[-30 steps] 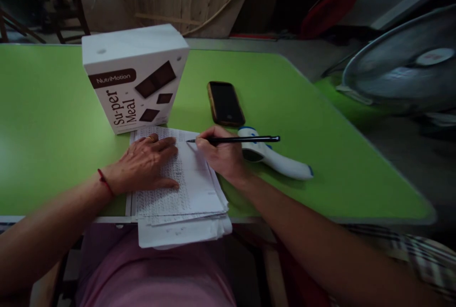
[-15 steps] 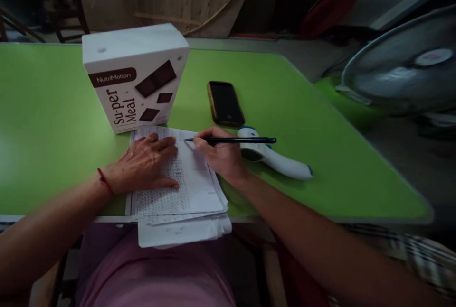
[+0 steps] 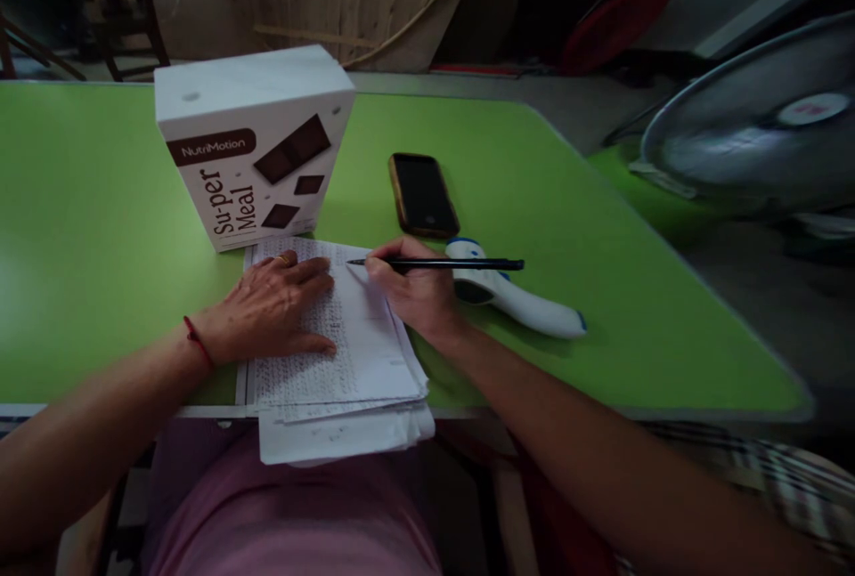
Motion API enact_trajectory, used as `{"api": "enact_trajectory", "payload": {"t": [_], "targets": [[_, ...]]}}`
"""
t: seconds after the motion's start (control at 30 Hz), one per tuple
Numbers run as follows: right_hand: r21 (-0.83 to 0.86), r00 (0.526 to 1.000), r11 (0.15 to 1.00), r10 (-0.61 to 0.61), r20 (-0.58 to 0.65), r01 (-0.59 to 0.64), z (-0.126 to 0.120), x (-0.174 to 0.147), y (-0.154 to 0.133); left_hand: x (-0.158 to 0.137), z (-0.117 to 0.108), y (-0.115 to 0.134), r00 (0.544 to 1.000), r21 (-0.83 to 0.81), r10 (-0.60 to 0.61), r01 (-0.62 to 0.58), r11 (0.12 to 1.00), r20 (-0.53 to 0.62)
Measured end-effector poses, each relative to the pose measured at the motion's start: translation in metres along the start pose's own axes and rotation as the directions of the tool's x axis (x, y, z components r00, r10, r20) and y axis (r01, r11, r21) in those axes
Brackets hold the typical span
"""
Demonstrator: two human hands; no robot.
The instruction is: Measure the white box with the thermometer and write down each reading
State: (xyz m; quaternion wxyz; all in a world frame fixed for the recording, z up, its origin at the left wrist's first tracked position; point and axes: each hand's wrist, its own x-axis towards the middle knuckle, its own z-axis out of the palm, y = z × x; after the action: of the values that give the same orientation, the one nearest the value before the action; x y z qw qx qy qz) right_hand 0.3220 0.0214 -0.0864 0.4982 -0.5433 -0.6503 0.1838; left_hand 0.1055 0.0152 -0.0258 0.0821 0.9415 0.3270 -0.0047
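My left hand (image 3: 277,304) lies flat with fingers spread on a stack of handwritten paper sheets (image 3: 367,353), holding it against the table. A black pen (image 3: 468,264) is gripped in my right hand (image 3: 418,287), its tip at the upper part of the top sheet, right of the dense lines of writing. The right part of that sheet is mostly blank. The lower edge of the stack hangs over the table's front edge. Just behind the papers stands a white "NutriMotion" box (image 3: 267,175) with brown pictures.
A phone (image 3: 426,195) in a brownish case lies beyond my right hand. A white and blue handheld thermometer (image 3: 527,304) rests beside my right wrist, on the green table (image 3: 601,327). A large fan (image 3: 754,122) stands past the table's right edge.
The pen in my right hand has shifted very slightly to the right. My left hand, the papers and the other things stay in place.
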Motion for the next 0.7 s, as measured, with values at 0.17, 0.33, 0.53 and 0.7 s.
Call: {"api": "enact_trajectory", "payload": {"t": [0.17, 0.33, 0.53, 0.7], "targets": [[-0.083, 0.988, 0.988, -0.137, -0.069, 0.131, -0.01, 0.005, -0.003, 0.0, 0.0, -0.001, 1.0, -0.016, -0.004, 0.004, 1.0, -0.001], [-0.269, 0.896, 0.856, -0.439, 0.07, 0.441, -0.021, 0.012, 0.01, 0.0, 0.0, -0.001, 1.0, -0.021, -0.005, 0.004, 1.0, -0.007], [-0.383, 0.902, 0.821, -0.34, 0.267, 0.423, -0.025, 0.01, 0.025, -0.003, 0.004, -0.004, 0.993, -0.013, 0.051, -0.052, 0.999, -0.105], [-0.442, 0.87, 0.757, -0.35, 0.346, 0.481, -0.024, 0.009, 0.024, -0.009, -0.007, -0.019, 0.622, 0.087, 0.162, -0.149, 0.985, -0.766]]}}
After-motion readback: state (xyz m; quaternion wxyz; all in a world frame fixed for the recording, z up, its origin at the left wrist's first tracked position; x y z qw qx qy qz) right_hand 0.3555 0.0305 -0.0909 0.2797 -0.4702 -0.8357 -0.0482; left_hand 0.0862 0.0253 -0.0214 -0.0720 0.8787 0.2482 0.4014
